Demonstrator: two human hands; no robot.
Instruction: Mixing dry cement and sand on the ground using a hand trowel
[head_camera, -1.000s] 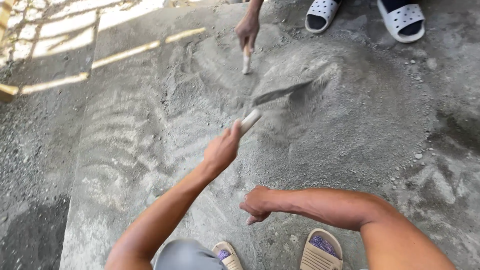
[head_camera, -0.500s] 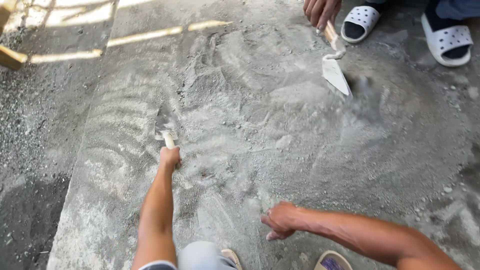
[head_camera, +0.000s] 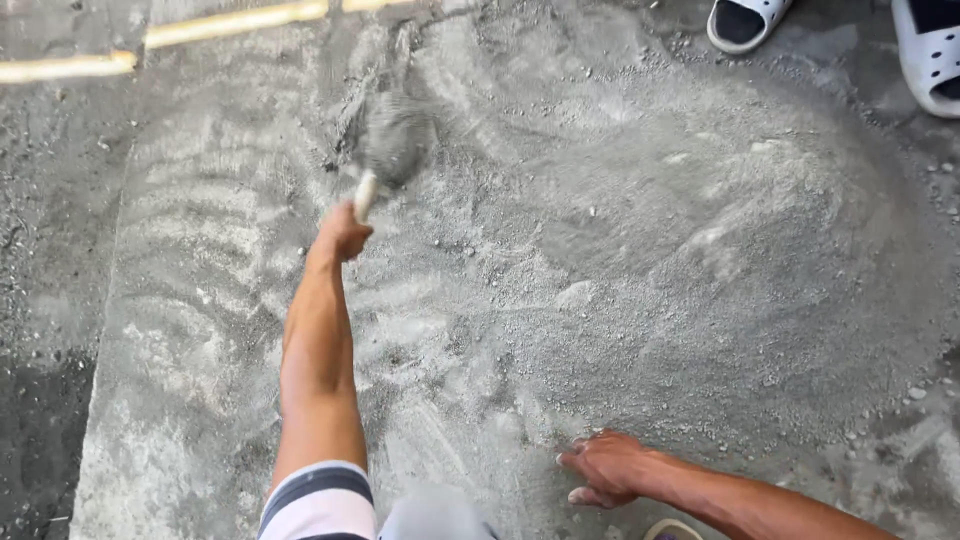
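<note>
The left hand (head_camera: 342, 232) reaches toward the upper left of the frame, its grip closed around the pale handle of a trowel (head_camera: 385, 150). The trowel's blade is blurred and grey, lying just above the hand on the pile of dry grey powder (head_camera: 640, 260) that spreads across the concrete floor (head_camera: 60, 300). The right hand (head_camera: 605, 467) sits at the lower middle of the frame, fingers spread and pressed flat on the powder, holding nothing. A striped sleeve (head_camera: 318, 500) shows at the bottom edge. At the upper right, two white sandals (head_camera: 745, 20) of another person stand at the edge of the pile.
</note>
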